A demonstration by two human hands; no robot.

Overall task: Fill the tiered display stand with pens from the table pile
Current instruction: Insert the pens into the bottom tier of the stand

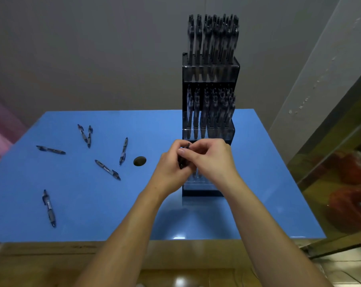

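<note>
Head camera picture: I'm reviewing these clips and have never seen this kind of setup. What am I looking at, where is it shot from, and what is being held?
There is no robot; a person works with bare hands. The single camera sits on the person's head, looking forward and down. The left hand and right hand meet in front of a dark tiered display stand, both pinching one dark pen. The stand's top two tiers are packed with upright pens; the lowest tier is partly hidden by the hands. On the blue table six loose pens lie scattered to the left, near a round hole.
</note>
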